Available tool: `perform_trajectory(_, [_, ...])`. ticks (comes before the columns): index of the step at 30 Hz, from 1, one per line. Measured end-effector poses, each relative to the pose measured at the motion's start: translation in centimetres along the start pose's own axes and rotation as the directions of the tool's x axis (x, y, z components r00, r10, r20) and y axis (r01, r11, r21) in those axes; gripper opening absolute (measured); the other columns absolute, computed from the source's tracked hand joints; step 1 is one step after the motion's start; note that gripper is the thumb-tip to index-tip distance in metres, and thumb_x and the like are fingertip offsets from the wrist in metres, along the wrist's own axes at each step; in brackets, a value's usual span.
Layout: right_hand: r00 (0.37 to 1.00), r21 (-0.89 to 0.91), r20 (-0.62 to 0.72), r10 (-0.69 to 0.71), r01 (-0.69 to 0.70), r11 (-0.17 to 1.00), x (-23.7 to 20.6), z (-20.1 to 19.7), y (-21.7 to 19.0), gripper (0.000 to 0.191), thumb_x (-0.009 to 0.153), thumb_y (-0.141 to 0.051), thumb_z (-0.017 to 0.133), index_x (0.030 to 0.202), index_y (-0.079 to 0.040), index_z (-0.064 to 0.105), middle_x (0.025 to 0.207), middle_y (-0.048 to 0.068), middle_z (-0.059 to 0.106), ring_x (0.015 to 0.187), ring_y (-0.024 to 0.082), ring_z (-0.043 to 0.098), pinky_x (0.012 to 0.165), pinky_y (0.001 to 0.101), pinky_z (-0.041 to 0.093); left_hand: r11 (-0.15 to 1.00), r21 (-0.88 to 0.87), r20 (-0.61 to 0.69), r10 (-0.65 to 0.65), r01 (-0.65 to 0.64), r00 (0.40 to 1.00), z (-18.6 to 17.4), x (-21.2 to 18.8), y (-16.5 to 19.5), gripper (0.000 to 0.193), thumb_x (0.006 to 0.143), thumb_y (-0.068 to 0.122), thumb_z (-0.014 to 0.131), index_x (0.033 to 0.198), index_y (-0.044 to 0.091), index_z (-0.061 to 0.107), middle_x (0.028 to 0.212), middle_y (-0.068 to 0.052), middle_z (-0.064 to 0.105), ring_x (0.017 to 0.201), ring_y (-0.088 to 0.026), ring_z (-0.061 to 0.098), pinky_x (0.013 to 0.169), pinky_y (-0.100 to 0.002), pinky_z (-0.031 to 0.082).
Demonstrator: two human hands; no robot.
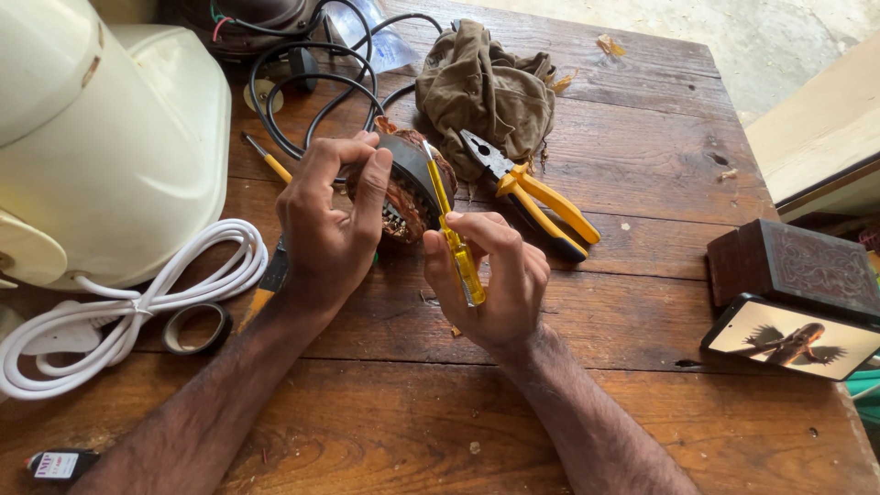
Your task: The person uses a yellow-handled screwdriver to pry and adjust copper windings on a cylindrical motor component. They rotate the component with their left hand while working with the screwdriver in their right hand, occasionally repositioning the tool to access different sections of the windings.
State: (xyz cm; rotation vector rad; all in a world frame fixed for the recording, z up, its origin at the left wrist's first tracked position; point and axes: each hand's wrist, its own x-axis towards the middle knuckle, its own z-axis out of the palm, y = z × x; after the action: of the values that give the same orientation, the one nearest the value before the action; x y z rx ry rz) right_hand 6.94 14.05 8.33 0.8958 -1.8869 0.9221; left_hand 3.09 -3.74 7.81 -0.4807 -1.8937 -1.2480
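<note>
My left hand (pixel 328 225) grips a round motor stator (pixel 412 188) with copper windings and a dark ring, holding it on edge above the wooden table (pixel 642 147). My right hand (pixel 495 284) is closed around a yellow-handled screwdriver (pixel 456 246). Its shaft points up and rests against the stator's rim.
Yellow-handled pliers (pixel 536 194) lie right of the stator, next to an olive cloth (pixel 486 87). A cream appliance housing (pixel 101 137), white coiled cord (pixel 137 307), black tape roll (pixel 197 328) and black cables (pixel 312 82) sit left. A phone (pixel 793 337) and carved box (pixel 793 266) are at right.
</note>
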Motion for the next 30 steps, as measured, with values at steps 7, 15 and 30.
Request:
perform_trajectory(7, [1.000, -0.017, -0.006, 0.011, -0.011, 1.000, 0.0, 0.2, -0.5, 0.027, 0.104, -0.008, 0.072, 0.119, 0.000, 0.052, 0.091, 0.013, 0.070, 0.067, 0.014, 0.068, 0.051, 0.0239, 0.053, 0.998, -0.024, 0.001, -0.057, 0.057, 0.998, -0.3, 0.1, -0.3, 0.013, 0.109, 0.014, 0.065, 0.104, 0.002, 0.063, 0.109, -0.017, 0.076, 0.106, -0.027, 0.077, 0.091, -0.038, 0.062])
perform_trajectory(15, [1.000, 0.001, -0.002, 0.023, -0.023, 1.000, 0.1, 0.4, -0.2, 0.027, 0.103, -0.007, 0.073, 0.119, 0.000, 0.052, 0.092, 0.013, 0.071, 0.069, 0.013, 0.070, 0.055, 0.0250, 0.055, 0.996, 0.062, 0.043, 0.065, -0.068, 0.997, -0.4, -0.1, -0.4, 0.015, 0.104, 0.015, 0.071, 0.102, 0.003, 0.061, 0.115, -0.017, 0.068, 0.111, -0.028, 0.069, 0.097, -0.042, 0.058])
perform_trajectory(30, [0.984, -0.098, -0.120, 0.132, -0.144, 0.985, 1.5, 0.6, -1.3, 0.019, 0.094, -0.007, 0.080, 0.108, -0.001, 0.068, 0.099, 0.010, 0.073, 0.085, 0.016, 0.071, 0.069, 0.0274, 0.060, 0.951, 0.191, 0.120, 0.224, -0.243, 0.967, -1.6, 0.9, 0.4, 0.041, 0.086, 0.023, 0.076, 0.117, 0.005, 0.057, 0.113, -0.014, 0.052, 0.106, -0.029, 0.049, 0.097, -0.045, 0.044])
